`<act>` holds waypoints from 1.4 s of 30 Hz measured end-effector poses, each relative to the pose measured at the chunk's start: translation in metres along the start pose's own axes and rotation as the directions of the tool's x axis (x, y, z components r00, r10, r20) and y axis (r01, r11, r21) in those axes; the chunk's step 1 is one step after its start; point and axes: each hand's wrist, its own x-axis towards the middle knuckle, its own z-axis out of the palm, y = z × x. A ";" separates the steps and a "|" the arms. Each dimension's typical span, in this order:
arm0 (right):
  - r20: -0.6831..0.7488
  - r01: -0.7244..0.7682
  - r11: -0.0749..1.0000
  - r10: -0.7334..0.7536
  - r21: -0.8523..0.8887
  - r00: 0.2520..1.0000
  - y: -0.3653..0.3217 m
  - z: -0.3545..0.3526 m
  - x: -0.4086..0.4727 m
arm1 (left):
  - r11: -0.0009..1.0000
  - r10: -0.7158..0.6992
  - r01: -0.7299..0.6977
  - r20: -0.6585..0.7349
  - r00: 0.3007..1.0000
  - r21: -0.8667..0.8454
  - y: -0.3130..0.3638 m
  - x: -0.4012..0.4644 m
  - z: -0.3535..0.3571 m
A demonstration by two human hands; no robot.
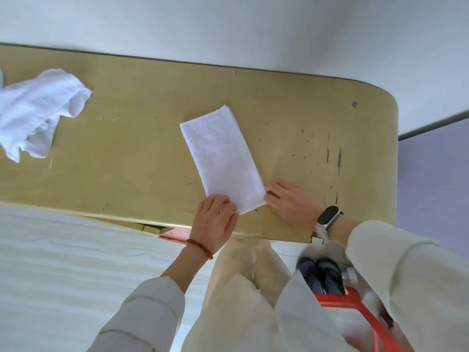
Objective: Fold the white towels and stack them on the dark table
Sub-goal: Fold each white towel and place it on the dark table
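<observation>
Head view looks down on a long folded strip of white towel (221,158) lying flat on the table (127,138), which shows a worn yellowish top here instead of a dark one. The left hand (215,219) pinches the strip's near left corner, its fingers curled around the cloth, while the right hand (291,204) lies at the near right corner, fingers stretched out and touching the edge; whether it actually grips the fabric I cannot tell. My guess is that the next step folds this near end away toward the far end. The risk lies in the uneven hold: if only one corner is truly held, the lifted end may twist and the layers may slide apart, leaving a skewed fold. The strip also sits at a slant to the table edge and close to it, so a careless pull could drag the near end over the lip. A crumpled towel (38,113) waits well apart at the far left, not yet folded, and no stack is visible.
</observation>
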 end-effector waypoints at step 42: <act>0.178 -0.557 0.479 0.628 0.679 0.757 -0.012 -0.060 0.107 | 0.392 -0.755 0.714 0.240 0.610 -0.580 -0.021 0.073 -0.052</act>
